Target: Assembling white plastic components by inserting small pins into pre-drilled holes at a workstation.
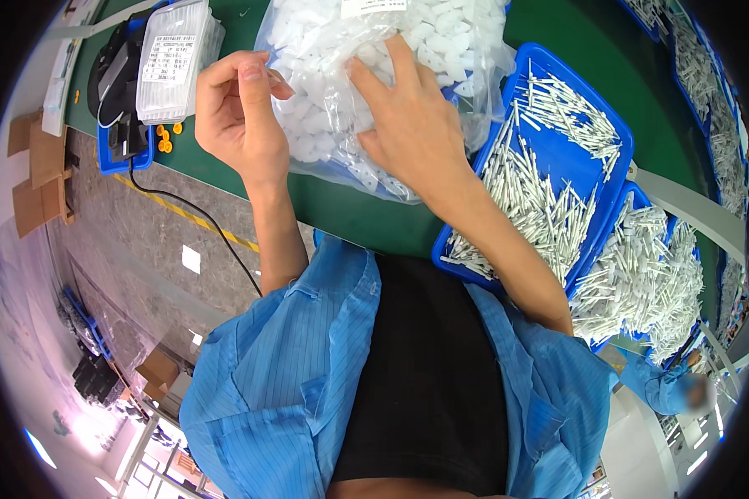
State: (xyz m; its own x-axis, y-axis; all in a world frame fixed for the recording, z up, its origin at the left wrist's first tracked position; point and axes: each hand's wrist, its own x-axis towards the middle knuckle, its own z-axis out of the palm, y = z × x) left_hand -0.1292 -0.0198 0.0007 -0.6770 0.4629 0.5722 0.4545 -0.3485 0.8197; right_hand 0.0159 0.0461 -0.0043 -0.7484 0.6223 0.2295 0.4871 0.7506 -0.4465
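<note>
A clear plastic bag (341, 133) full of small white plastic parts lies on the green table (341, 212) in front of me. My left hand (237, 116) pinches the bag's left edge between thumb and fingers. My right hand (412, 125) lies flat on the bag with its fingers spread, pressing on the plastic. Part of the bag is hidden under both hands.
A blue tray (574, 108) of thin white sticks sits right of the bag, with a second blue tray (641, 274) of white parts beside it. A clear lidded box (171, 62) with a label rests on a blue tray at the left. Small orange pieces (166, 137) lie near the table's edge.
</note>
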